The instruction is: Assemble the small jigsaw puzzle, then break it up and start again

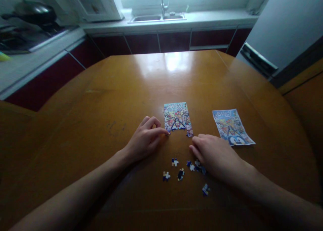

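Note:
A partly joined jigsaw puzzle [176,116] lies flat on the wooden table, with a gap in the middle of its near edge. My left hand [146,135] is at its lower left corner, the index fingertip on a puzzle piece [168,132] there and the other fingers curled. By the lower right corner my right hand [214,152] rests with bent fingers; their inner side is hidden. Loose pieces lie nearer me: a blue and white one [175,162], a tan and white one [166,176], a dark one [180,174], a cluster [193,166] partly under my right hand, and another [206,189].
A creased picture sheet [230,125] with a matching design lies right of the puzzle, partly behind my right hand. Beyond the wooden table [126,86] are a counter with a sink [147,18], a stove with a black pan [35,13] at left, and a fridge [282,29] at right.

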A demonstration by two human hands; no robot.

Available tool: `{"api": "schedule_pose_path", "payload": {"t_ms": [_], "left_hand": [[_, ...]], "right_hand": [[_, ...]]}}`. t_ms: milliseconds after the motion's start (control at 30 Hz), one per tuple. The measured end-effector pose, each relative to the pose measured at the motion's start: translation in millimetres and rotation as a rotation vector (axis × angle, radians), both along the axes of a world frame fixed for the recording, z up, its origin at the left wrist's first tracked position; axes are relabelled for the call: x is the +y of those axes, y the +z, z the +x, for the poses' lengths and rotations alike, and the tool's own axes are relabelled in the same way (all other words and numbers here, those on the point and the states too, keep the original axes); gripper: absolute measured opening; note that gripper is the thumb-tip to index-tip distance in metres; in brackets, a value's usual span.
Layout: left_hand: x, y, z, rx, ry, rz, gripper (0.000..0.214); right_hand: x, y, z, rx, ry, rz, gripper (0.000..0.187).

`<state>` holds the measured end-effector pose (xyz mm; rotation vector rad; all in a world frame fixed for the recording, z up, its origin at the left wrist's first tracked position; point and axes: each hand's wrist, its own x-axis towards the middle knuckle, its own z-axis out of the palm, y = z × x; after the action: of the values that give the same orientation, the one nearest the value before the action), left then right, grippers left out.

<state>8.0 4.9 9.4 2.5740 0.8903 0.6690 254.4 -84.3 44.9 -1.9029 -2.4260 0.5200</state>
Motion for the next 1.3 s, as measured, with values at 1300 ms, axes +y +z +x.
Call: {"api": "schedule_pose_path", "payload": {"t_ms": [1300], "left_hand": [[-14, 7.5, -7, -0.021, 0.077, 0.075, 0.017]], "right_hand": [[5, -0.1, 7, 0.078, -0.031, -0.057, 0.023]]}}
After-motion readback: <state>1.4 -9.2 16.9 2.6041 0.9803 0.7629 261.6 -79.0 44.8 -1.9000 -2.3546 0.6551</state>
